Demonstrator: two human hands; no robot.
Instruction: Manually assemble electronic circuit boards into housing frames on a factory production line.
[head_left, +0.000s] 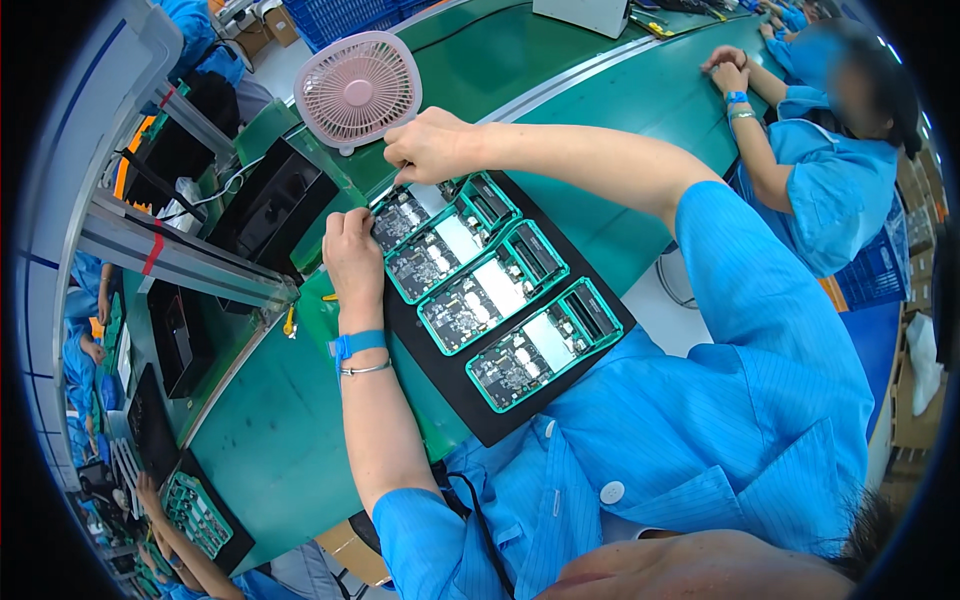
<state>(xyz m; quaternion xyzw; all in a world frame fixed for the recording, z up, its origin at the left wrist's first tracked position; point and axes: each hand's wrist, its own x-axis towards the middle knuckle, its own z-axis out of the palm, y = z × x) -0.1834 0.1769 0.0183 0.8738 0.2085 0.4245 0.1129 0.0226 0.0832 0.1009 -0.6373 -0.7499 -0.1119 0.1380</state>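
Note:
Several green-framed device housings with exposed circuit boards lie in a slanting row on a black mat point(440, 375). The nearest housing point(545, 345) is untouched. My left hand point(352, 255) has its bent fingers pressed together at the left edge of the farthest housing point(400, 215). Over that housing's far edge, my right hand point(435, 145) is closed with its fingers curled downward. Whatever those fingertips pinch is too small or hidden to make out. A blue wrist strap point(358, 345) and a thin metal bracelet circle my left wrist.
A pink fan point(357, 90) stands just beyond my hands on the green table. Left of them are a metal post point(190, 250) and a dark open box point(265, 200). A co-worker point(820, 170) sits at the right; another's arm point(175, 540) reaches in at lower left.

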